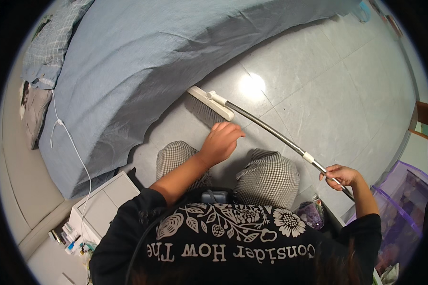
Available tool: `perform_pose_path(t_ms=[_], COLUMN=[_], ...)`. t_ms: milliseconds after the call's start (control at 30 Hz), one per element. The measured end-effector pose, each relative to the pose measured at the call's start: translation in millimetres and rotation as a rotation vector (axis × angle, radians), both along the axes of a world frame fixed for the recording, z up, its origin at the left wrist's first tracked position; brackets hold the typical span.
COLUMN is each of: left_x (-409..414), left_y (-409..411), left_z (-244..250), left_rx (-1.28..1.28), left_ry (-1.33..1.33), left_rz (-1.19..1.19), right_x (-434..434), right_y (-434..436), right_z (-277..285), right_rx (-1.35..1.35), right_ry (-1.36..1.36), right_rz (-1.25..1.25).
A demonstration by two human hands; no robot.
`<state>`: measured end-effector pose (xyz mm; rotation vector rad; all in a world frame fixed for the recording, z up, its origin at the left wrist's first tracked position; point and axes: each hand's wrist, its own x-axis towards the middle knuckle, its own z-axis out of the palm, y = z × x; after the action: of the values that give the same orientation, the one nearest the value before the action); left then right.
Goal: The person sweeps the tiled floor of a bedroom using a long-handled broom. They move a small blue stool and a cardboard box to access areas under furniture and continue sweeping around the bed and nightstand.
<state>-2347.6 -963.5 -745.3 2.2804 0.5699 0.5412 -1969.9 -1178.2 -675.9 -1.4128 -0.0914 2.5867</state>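
A broom lies slantwise before me, with a cream plastic head [210, 103], dark bristles [204, 111] and a shiny metal handle [264, 124]. My right hand [339, 177] grips the handle low down, below its white collar [308, 157]. The broom head is raised or tipped beside the hanging edge of a blue-grey bed sheet [157, 71]. My left hand [223, 142] is at the near end of the bristles, back upward and fingers bent. Whether its fingertips pinch or touch the bristles is hidden by the hand.
Pale grey floor tiles [314, 89] stretch to the right. At left, a white cable [76, 156] hangs over the bed corner towards a white cabinet [105, 203]. A purple-trimmed translucent bag [399, 206] stands at right. My checked-trouser knees [271, 178] are close below the broom.
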Motion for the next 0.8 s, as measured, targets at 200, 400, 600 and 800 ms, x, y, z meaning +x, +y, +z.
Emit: perform_pose_path(t_ms=[200, 400, 600, 800], left_x=[13.9, 32.6, 57.4, 97.4], left_y=[-14.6, -26.9, -11.6, 31.3], left_z=[-26.1, -92.0, -130.4, -126.1], left_rx=[-0.259, -1.648, -1.886, -1.75], left_ry=[0.217, 0.462, -0.254, -0.048], left_rz=[0.035, 0.486, 0.891, 0.787], right_x=[-15.8, -89.3, -134.2, -141.9], right_y=[5.6, 38.8, 76.2, 89.8], right_z=[-38.4, -65.2, -141.9, -112.3], right_rx=[0.067, 0.117, 0.822, 0.683], right_ry=[-0.147, -0.227, -0.438, -0.618], right_rz=[0.075, 0.022, 0.078, -0.019])
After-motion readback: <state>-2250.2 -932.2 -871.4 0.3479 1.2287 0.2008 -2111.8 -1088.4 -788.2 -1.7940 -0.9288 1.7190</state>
